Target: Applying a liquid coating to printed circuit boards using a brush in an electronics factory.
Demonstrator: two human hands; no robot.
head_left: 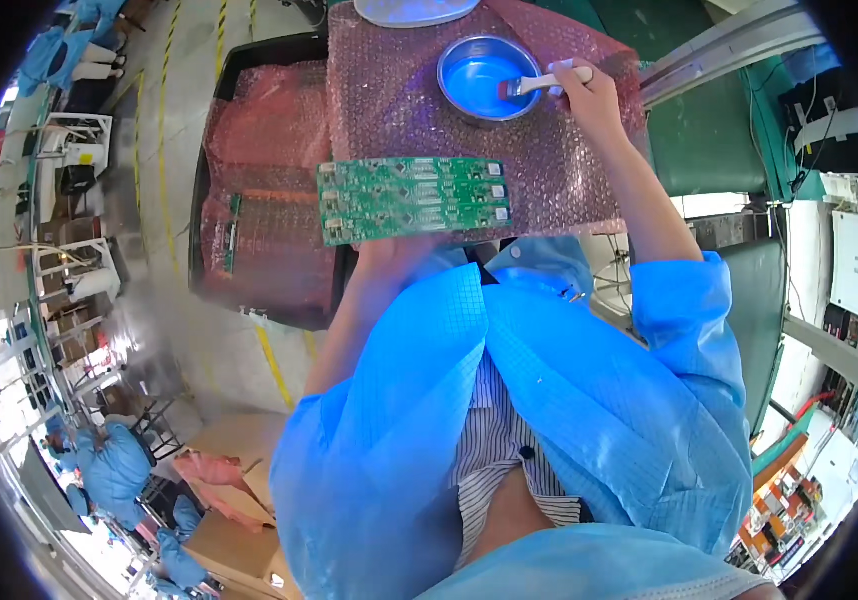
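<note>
My right hand (591,98) is closed round the white handle of a small flat brush (539,84). The brush's reddish end hangs over the right side of a round metal bowl (446,99), which looks blue inside under the light. Nearer to me, my left hand (389,256) is at the near edge of a green circuit board panel (412,196), holding it up. The panel has several similar strips side by side, with white connectors at the ends. Most of my left fingers are hidden behind it.
Pink bubble wrap (389,120) covers the work surface under the bowl. A light-coloured dish (414,10) stands at the far edge. To the left is a black bin (211,140) lined with pink bubble wrap, with a green board (232,235) inside. A metal rail (729,60) runs at far right.
</note>
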